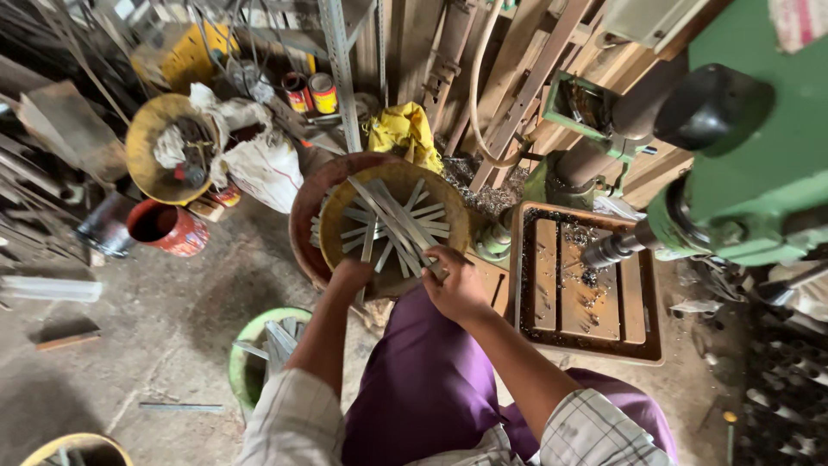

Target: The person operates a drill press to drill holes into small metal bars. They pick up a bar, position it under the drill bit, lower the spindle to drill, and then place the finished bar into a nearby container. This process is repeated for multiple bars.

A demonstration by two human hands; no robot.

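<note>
The workshop floor [164,319] was bare concrete, grey, dusty and stained, with a loose metal strip [181,407] and a small wooden block [67,340] lying on it. Planks and steel bars [517,86] leaned against the back wall beside a slotted metal upright [339,60]. A red bucket [168,227], two small red and yellow tins [310,91], white sacks [263,168] and a yellow cloth [404,129] crowded the far side. A green drill press [742,164] stood at the right over its rusty slotted table [586,289]. Daylight was soft and even.
</note>
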